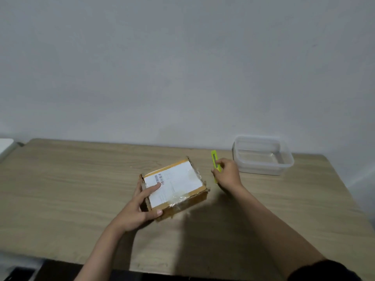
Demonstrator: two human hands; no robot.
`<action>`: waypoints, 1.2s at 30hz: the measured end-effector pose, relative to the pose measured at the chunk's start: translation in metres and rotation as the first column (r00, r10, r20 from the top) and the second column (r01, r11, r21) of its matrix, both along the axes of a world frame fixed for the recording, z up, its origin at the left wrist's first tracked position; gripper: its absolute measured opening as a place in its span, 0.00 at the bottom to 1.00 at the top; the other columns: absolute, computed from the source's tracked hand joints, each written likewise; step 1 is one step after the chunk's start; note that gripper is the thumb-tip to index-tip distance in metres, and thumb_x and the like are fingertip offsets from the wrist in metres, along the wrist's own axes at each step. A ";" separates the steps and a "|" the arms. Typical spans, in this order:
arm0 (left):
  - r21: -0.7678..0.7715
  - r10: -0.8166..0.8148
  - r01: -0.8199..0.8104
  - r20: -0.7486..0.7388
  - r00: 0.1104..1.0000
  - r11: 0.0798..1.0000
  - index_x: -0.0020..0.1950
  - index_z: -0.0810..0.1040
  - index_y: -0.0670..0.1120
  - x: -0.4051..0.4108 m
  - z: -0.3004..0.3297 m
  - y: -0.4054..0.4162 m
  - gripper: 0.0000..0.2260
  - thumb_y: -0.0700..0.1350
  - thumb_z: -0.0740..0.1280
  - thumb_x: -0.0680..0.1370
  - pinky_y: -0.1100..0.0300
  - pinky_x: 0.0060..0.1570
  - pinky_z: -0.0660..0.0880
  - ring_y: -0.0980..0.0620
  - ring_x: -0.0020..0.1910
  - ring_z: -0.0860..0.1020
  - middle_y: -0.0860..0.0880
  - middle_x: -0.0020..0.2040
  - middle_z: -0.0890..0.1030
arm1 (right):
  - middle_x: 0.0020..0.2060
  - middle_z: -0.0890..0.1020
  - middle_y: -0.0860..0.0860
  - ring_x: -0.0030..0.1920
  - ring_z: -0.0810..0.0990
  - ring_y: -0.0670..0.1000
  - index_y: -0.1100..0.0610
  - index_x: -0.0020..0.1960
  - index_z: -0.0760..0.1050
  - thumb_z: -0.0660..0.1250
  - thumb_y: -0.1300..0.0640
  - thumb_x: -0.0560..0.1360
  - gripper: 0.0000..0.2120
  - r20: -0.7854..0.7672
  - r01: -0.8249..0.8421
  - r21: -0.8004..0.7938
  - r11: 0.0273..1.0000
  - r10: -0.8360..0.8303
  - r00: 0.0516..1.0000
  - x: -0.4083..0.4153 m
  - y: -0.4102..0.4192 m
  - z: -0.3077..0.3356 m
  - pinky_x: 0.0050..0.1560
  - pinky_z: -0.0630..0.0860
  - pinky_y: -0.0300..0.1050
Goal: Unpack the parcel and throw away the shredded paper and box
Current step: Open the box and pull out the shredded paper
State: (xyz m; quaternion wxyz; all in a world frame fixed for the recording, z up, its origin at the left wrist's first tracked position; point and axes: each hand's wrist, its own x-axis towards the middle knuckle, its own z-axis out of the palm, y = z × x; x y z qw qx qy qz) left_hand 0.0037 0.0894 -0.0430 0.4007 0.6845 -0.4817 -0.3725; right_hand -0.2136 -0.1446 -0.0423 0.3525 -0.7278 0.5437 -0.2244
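A small cardboard parcel (178, 185) lies in the middle of the wooden table (71, 179), taped shut, with a white shipping label on top. My left hand (142, 205) grips its near left corner, index finger resting on the label and thumb on the front side. To the right of the parcel, my right hand (228, 173) is closed around a yellow-green utility knife (214, 162) that points up and away. The knife is apart from the parcel. No shredded paper shows; the parcel's inside is hidden.
A clear plastic container (262, 156) without a lid stands at the table's back right, just beyond my right hand. A white object (6, 148) pokes in at the far left edge. A plain wall rises behind the table.
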 end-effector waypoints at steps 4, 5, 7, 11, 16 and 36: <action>-0.002 0.028 -0.028 -0.039 0.999 1.000 0.64 0.68 0.71 0.002 0.004 0.007 0.36 0.63 0.77 0.58 0.53 0.75 0.51 0.57 0.76 0.54 0.50 0.77 0.56 | 0.53 0.73 0.59 0.56 0.73 0.60 0.60 0.52 0.75 0.67 0.56 0.72 0.11 -0.178 -0.065 -0.110 0.992 0.045 0.983 0.006 0.001 -0.002 0.53 0.71 0.48; -0.007 0.039 -0.040 -0.049 0.998 0.999 0.65 0.67 0.70 0.003 0.004 0.009 0.38 0.64 0.77 0.58 0.53 0.75 0.51 0.58 0.76 0.54 0.51 0.77 0.57 | 0.54 0.73 0.59 0.58 0.71 0.60 0.60 0.54 0.75 0.66 0.55 0.73 0.12 -0.212 -0.082 -0.128 0.988 0.053 0.976 0.007 0.004 -0.001 0.55 0.72 0.50; -0.011 0.053 -0.054 -0.061 0.997 0.998 0.70 0.62 0.65 0.002 0.006 0.012 0.40 0.57 0.77 0.62 0.56 0.75 0.49 0.60 0.76 0.51 0.51 0.77 0.55 | 0.55 0.71 0.59 0.61 0.68 0.60 0.60 0.57 0.74 0.64 0.55 0.74 0.14 -0.206 -0.073 -0.160 0.984 0.039 0.978 0.007 0.011 0.001 0.57 0.71 0.50; 0.011 0.054 -0.054 -0.087 0.995 0.999 0.73 0.53 0.59 0.001 0.005 0.014 0.42 0.50 0.74 0.66 0.56 0.75 0.51 0.59 0.75 0.54 0.55 0.77 0.55 | 0.52 0.77 0.56 0.56 0.73 0.52 0.59 0.56 0.77 0.63 0.58 0.75 0.11 0.050 -0.061 -0.219 0.974 0.074 0.996 0.004 0.048 0.017 0.52 0.66 0.38; 0.017 0.006 -0.005 -0.066 0.998 1.000 0.75 0.48 0.56 0.002 0.009 0.015 0.42 0.45 0.71 0.69 0.59 0.74 0.51 0.61 0.75 0.54 0.57 0.76 0.54 | 0.51 0.77 0.52 0.53 0.75 0.46 0.56 0.56 0.77 0.67 0.45 0.69 0.21 0.142 -0.283 -0.297 0.912 0.335 0.931 -0.011 0.108 0.012 0.55 0.74 0.40; -0.127 -0.005 -0.008 -0.098 0.995 0.992 0.73 0.59 0.51 -0.030 0.005 0.077 0.43 0.54 0.75 0.62 0.75 0.60 0.65 0.71 0.62 0.70 0.77 0.60 0.70 | 0.46 0.78 0.48 0.50 0.77 0.39 0.52 0.45 0.82 0.77 0.59 0.64 0.11 0.408 0.060 -0.215 0.975 0.034 0.912 -0.037 0.218 0.031 0.51 0.69 0.26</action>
